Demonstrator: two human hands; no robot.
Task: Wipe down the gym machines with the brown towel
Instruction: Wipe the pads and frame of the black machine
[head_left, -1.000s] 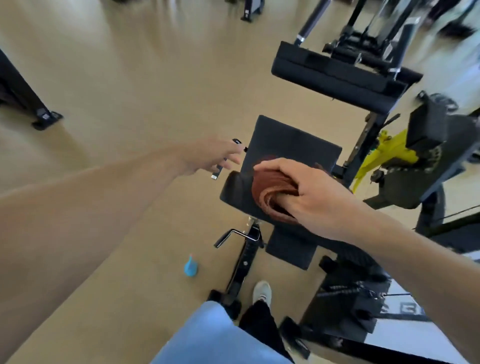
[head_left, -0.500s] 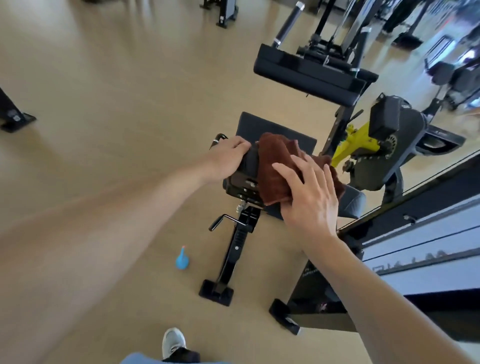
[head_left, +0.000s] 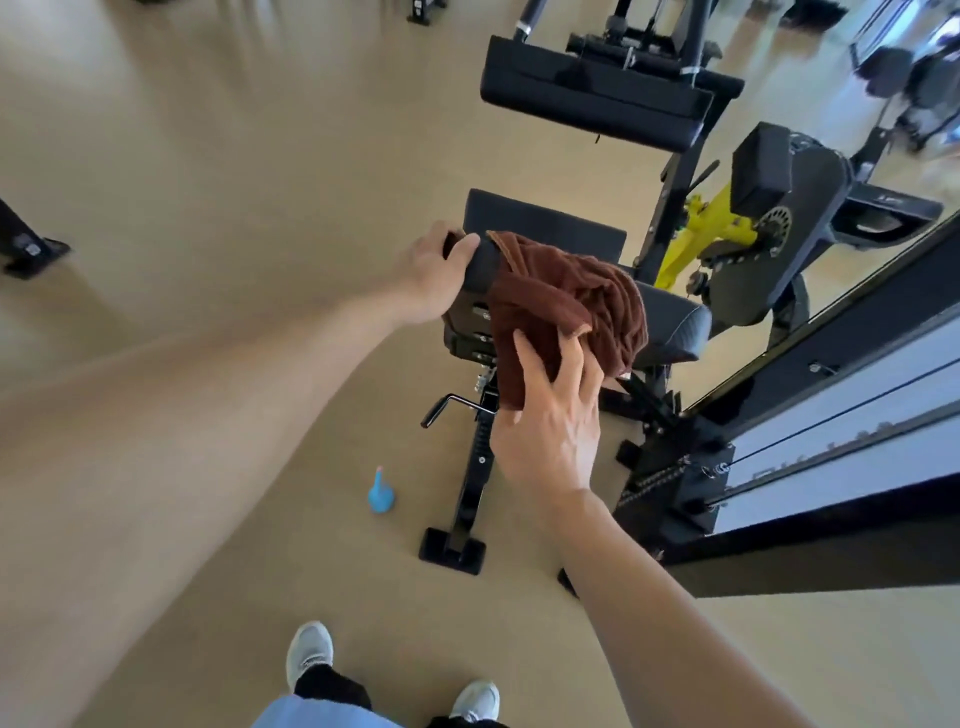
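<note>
- Towel (head_left: 566, 301): brown, crumpled, draped over the black pad (head_left: 670, 325); long axis runs across the pad
- Right hand (head_left: 545, 436) pinches its lower edge; left hand (head_left: 434, 275) grips the pad's end

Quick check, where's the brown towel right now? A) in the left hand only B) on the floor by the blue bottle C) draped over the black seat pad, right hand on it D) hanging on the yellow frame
C: the brown towel lies over the black seat pad with the right hand gripping its lower edge; the left hand grips the pad's end.
</note>
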